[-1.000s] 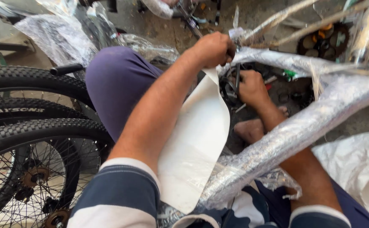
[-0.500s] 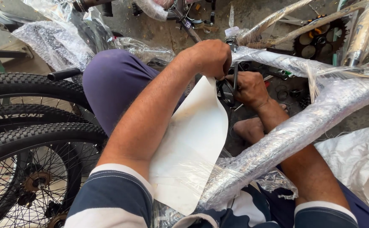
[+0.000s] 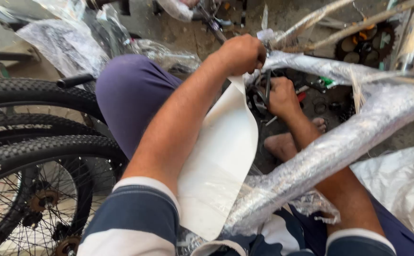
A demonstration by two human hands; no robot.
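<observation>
Bike frame [image 3: 340, 142], plastic-wrapped, runs 7 to 2 o'clock across lap. Left hand [image 3: 240, 53] clenched at frame's 12 o'clock junction; right hand [image 3: 283, 97] grasping a dark tool [image 3: 267, 87] just below. Wrap mostly on; fitting looks unfinished. White sheet [image 3: 221, 161] under left forearm.

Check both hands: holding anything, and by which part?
Left hand grips the plastic-wrapped silver bicycle frame tube near its upper end. Right hand closes on a thin dark tool by its lower part; tool type unclear.
</observation>
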